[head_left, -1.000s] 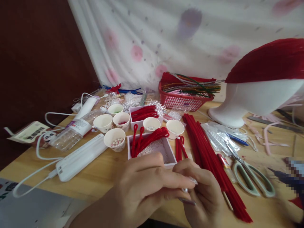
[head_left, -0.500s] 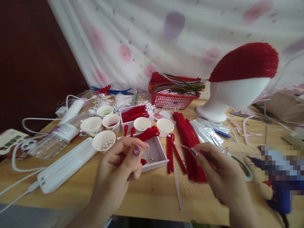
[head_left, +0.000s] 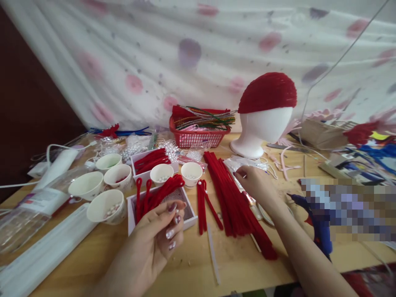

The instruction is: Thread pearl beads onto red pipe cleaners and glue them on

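Observation:
My left hand (head_left: 156,239) is raised at the front of the table, palm partly up, with its fingers curled in. A tiny white bead (head_left: 177,211) seems to show at its fingertips. Behind it, a white tray (head_left: 190,220) holds looped red chenille stems (head_left: 167,189). My right hand (head_left: 255,185) is stretched over a clear plastic packet (head_left: 232,163) and the scissors (head_left: 267,218), its fingertips pinched together. What they hold, if anything, is hidden. Beside it lies a bundle of red chenille stems (head_left: 229,198). Two bead-tipped red stems (head_left: 201,210) lie between the hands.
Paper cups (head_left: 86,185) with beads stand at left, near a power strip (head_left: 46,251) and a plastic bottle (head_left: 43,206). A red basket (head_left: 201,138) of stems stands at the back, beside a white foam head (head_left: 262,128) with a red cap. A blue glue gun (head_left: 320,222) lies right.
The view has turned right. My right hand has moved from in front of the red bundle to over the packet and scissors. My left hand has rolled palm upward, fingers still curled.

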The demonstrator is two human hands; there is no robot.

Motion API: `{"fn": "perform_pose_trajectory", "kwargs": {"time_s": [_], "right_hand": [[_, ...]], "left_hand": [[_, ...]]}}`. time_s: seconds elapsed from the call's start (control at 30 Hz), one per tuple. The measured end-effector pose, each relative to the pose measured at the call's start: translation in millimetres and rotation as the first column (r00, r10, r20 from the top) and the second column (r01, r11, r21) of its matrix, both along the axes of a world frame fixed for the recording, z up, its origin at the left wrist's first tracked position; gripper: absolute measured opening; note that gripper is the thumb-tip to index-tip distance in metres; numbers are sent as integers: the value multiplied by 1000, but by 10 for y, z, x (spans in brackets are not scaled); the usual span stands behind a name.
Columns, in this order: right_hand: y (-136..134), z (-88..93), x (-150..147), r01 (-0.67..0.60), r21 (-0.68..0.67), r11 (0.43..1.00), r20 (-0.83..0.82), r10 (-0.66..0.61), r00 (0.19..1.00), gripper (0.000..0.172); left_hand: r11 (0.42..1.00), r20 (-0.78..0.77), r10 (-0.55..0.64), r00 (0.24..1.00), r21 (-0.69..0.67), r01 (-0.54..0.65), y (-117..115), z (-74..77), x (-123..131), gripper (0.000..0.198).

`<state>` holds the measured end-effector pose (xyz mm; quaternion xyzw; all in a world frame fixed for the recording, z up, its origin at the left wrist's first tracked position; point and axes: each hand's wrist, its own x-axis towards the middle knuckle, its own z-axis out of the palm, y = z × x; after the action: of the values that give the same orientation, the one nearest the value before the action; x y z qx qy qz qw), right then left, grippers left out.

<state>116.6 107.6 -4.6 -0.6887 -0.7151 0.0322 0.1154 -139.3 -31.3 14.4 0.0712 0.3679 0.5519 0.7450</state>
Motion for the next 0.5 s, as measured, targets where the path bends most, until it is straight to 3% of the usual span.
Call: {"fn": "perform_pose_trajectory", "kwargs": {"time_s": [0.07, 0.17, 0.27, 0.4, 0.5], "right_hand": [[-33, 29, -77, -28, 15, 999, 20, 28, 999, 19], [-142, 72, -286, -175, 13, 985, 24, 174, 984, 17], [-210, -6, -537, -298, -39, 954, 38, 299, 953, 17], [-175, -235, -721, -299, -53, 953, -14, 299, 954, 20], [-137, -309, -688, -292, -30, 956, -151, 285, 947, 19]], "left_hand": [[1000, -29, 25, 999, 19, -24, 32, 0, 30, 18], [1000, -59, 15, 998, 17, -15, 58, 3, 51, 15], [999, -70, -14, 997, 45, 18, 55, 5, 52, 16], [996, -74, 2, 997, 84, 4, 45, -34, 46, 33], [996, -66, 24, 998, 90, -18, 59, -91, 41, 41]]}}
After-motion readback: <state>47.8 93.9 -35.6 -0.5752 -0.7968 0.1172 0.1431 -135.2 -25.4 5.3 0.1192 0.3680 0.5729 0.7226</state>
